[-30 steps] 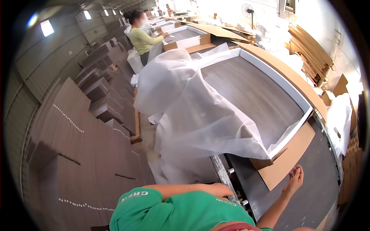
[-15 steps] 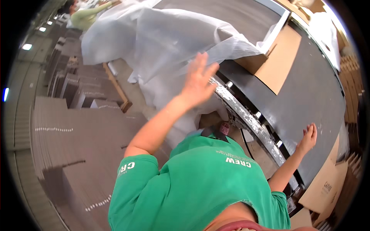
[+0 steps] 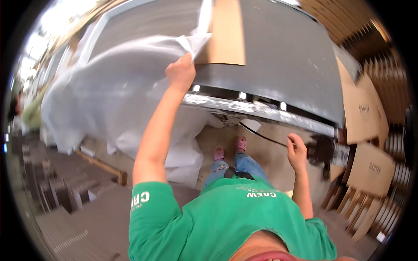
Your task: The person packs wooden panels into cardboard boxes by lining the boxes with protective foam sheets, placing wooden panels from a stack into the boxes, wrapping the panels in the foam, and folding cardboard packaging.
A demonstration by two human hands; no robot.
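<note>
My left hand (image 3: 182, 71) is closed on an edge of a translucent white foam or plastic sheet (image 3: 117, 82), gathered near the corner of a white-framed panel with a brown wood-grain face (image 3: 143, 24). The sheet hangs over the near side of the panel down toward the floor. Under the panel's end, a flat cardboard piece (image 3: 228, 35) sticks out to the right onto the dark conveyor belt (image 3: 287, 52). My right hand (image 3: 297, 150) hovers off the conveyor's near edge, its fingers loosely bent and nothing visible in them.
A scuffed metal rail (image 3: 257, 108) with rollers runs along the conveyor's front. At the right stand cardboard boxes (image 3: 363, 108) and a dark motor unit (image 3: 320, 150). Stacks of brown flat board (image 3: 87, 222) fill the lower left. Another person's sleeve (image 3: 32, 113) shows at far left.
My left hand has gone from spread fingers above the sheet to gripping its edge by the panel corner. My right hand has come off the belt's side, and my view has turned rightward.
</note>
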